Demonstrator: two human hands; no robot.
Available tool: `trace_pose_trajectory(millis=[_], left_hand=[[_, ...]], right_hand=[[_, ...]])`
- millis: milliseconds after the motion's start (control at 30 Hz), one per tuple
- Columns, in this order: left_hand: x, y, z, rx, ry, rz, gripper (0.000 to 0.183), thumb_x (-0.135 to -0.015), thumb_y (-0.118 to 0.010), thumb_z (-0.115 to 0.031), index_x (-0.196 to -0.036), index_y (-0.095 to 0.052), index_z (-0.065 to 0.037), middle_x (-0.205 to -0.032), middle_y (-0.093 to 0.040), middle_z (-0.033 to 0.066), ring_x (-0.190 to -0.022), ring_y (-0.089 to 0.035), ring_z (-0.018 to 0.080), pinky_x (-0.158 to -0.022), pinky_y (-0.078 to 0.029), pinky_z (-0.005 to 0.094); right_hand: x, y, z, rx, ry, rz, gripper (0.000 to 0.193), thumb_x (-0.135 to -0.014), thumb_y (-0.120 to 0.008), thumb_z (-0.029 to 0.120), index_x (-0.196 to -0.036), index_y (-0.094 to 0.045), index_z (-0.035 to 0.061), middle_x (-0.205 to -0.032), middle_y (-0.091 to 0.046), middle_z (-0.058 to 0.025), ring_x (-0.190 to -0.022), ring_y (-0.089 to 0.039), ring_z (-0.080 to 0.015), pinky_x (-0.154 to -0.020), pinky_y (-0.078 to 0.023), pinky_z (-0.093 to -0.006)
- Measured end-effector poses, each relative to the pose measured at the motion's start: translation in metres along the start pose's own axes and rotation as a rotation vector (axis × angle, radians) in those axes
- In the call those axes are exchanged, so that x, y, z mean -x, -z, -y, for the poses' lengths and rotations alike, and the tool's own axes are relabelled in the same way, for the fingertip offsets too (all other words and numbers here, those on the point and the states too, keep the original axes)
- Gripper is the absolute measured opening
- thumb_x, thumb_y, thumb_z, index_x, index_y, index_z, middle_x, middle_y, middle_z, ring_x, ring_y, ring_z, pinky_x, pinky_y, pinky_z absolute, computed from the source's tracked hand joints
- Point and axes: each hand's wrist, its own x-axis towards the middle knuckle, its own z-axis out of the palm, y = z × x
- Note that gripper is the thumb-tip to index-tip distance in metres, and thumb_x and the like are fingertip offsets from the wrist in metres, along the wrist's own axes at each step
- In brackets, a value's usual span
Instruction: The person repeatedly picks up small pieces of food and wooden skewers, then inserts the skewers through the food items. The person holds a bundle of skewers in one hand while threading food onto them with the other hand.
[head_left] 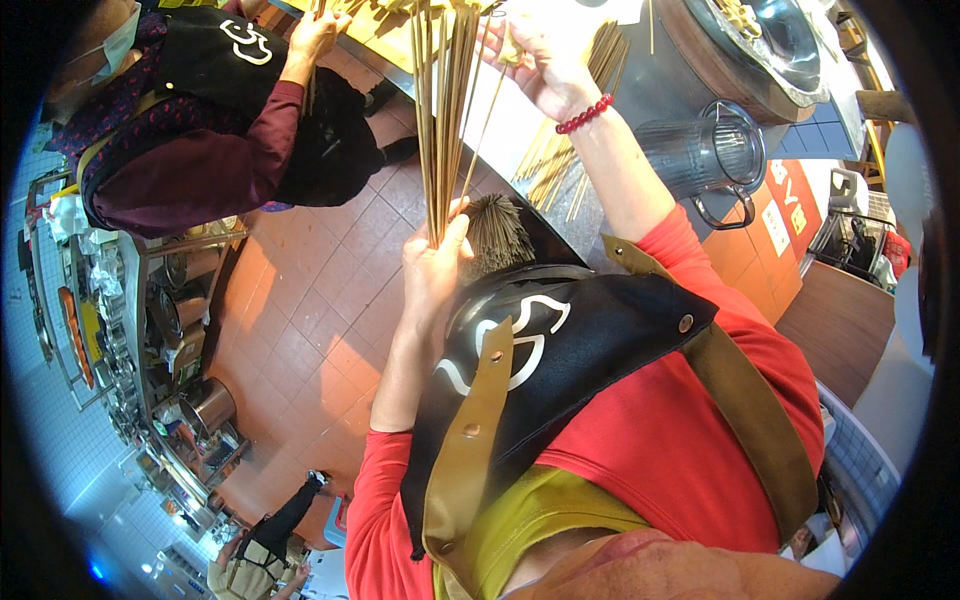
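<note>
My left hand (437, 262) is closed round the lower ends of a fan of bamboo skewers (440, 120) that point up and away from me. One skewer (484, 130) slants off from the rest toward my right hand (540, 60), which wears a red bead bracelet (584, 114). A small pale yellow food piece (511, 50) sits between my right thumb and fingers, at the far end of that skewer; what kind of food it is I cannot make out. A dense bundle of thin sticks (497, 235), seen end on, stands beside my left hand.
Loose skewers (562, 168) lie on the metal table to the right. A clear pitcher (690, 155) lies behind my right forearm, near a large round pan (790, 40) holding food. At left, a co-worker (215, 140) holds sticks over the table. Shelves with pots (205, 405) line the left wall.
</note>
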Motion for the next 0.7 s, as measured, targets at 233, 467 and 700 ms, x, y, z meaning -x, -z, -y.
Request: trace_pose_trajectory(millis=[233, 467, 700], left_hand=[[0.001, -0.003, -0.002, -0.026, -0.024, -0.013, 0.025, -0.088, -0.058, -0.011, -0.111, -0.061, -0.004, -0.062, -0.052, -0.0036, -0.055, -0.047, 0.0039, -0.053, -0.036, 0.0186], [0.005, -0.009, -0.005, -0.059, -0.008, -0.055, 0.024, -0.089, -0.057, -0.011, -0.111, -0.062, -0.005, -0.061, -0.052, -0.0035, -0.055, -0.047, 0.0035, -0.052, -0.037, 0.0185], [0.002, -0.009, 0.001, -0.043, -0.037, -0.065, 0.022, -0.088, -0.058, -0.010, -0.109, -0.063, -0.005, -0.060, -0.051, -0.0043, -0.052, -0.045, 0.0027, -0.049, -0.035, 0.0184]], right_hand=[[0.024, -0.020, 0.008, 0.096, 0.034, -0.090, 0.031, -0.088, -0.059, 0.021, -0.111, -0.053, 0.0014, -0.106, -0.060, -0.0119, -0.099, -0.060, -0.0209, -0.088, -0.052, -0.0313], [0.034, -0.032, -0.002, 0.126, 0.090, -0.210, 0.032, -0.089, -0.058, 0.020, -0.113, -0.052, -0.0002, -0.102, -0.061, -0.0129, -0.096, -0.061, -0.0207, -0.084, -0.053, -0.0312], [0.045, -0.037, -0.013, 0.107, 0.086, -0.162, 0.030, -0.090, -0.056, 0.019, -0.113, -0.052, 0.0009, -0.097, -0.062, -0.0103, -0.092, -0.061, -0.0197, -0.082, -0.053, -0.0322]])
